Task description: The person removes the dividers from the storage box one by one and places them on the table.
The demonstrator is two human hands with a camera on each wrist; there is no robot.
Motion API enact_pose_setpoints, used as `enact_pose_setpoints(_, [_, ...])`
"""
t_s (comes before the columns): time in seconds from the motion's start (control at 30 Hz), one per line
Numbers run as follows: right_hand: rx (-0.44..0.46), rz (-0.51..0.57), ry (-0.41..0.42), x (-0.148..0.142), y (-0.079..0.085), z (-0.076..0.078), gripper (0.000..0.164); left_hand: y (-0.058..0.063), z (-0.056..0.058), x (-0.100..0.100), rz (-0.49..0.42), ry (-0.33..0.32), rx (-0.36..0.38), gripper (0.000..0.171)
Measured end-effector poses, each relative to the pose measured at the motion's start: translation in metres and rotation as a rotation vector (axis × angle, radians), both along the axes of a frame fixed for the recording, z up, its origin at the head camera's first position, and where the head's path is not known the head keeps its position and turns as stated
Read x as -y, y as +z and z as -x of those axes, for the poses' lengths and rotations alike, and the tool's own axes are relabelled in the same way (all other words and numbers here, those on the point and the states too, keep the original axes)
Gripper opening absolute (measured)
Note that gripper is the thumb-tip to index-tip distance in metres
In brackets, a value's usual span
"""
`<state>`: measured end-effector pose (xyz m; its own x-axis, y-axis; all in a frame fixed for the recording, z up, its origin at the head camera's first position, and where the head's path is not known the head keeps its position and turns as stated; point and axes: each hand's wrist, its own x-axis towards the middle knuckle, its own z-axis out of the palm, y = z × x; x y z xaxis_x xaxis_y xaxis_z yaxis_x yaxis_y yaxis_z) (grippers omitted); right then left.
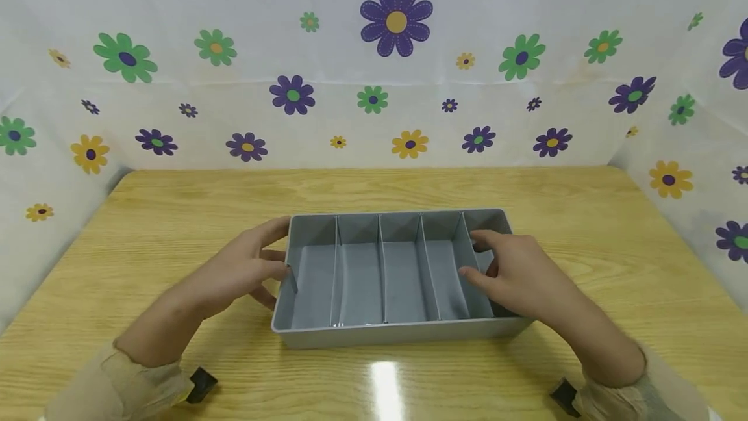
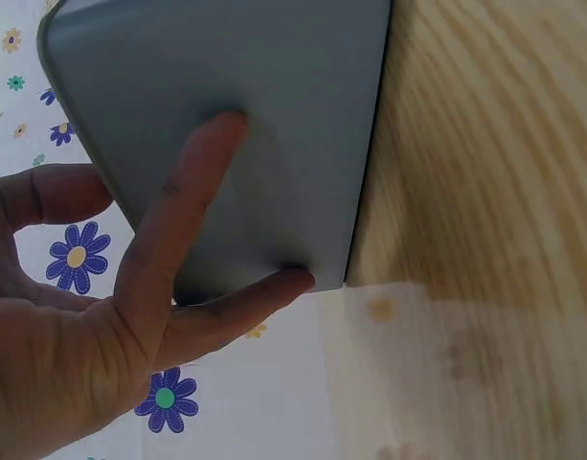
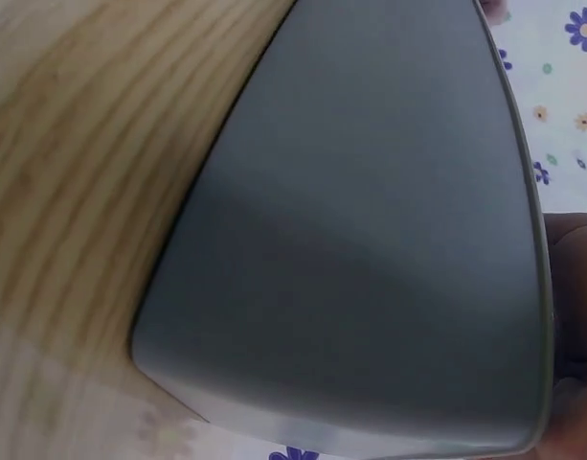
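A grey plastic drawer organizer [image 1: 403, 333], split by several upright dividers, lies on the wooden table. My left hand [image 1: 251, 268] grips its left end wall. The thumb is at the rim, while spread fingers [image 2: 183, 206] press on the outer face in the left wrist view. Over the right end, my right hand [image 1: 508, 271] straddles the rightmost divider [image 1: 476, 265], its thumb on the left side and its index finger on the right. Its other fingers curl down into the end compartment, partly hidden. In the right wrist view the organizer's end wall [image 3: 360, 240] covers most of that hand.
Wood-grain table [image 1: 175, 206] extends around the organizer on all sides. A white cloth [image 1: 345, 31] printed with flowers hangs behind and at both sides. Small black pieces [image 1: 201, 385] show at both cuffs.
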<state>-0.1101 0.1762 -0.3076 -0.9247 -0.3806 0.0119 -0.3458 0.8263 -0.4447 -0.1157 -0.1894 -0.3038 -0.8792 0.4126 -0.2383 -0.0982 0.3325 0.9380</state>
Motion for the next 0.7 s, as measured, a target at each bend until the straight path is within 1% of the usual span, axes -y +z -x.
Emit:
enact_pose_setpoints(0.13, [0.037, -0.038, 0.011, 0.003, -0.006, 0.002, 0.060, -0.002, 0.002, 0.001, -0.019, -0.019, 0.021, 0.073])
enact_pose_setpoints(0.23, [0.023, -0.060, 0.012, 0.005, -0.010, 0.002, 0.062, -0.003, 0.002, 0.002, -0.036, -0.034, 0.037, 0.072])
enact_pose_setpoints(0.47, [-0.005, -0.012, 0.026, 0.008, -0.018, -0.001, 0.063, -0.004, -0.002, 0.006, -0.079, -0.040, 0.067, 0.066])
enact_pose_setpoints(0.7, [-0.017, 0.006, 0.015, 0.007, -0.017, -0.001, 0.062, -0.003, -0.001, 0.005, -0.073, -0.055, 0.068, 0.064])
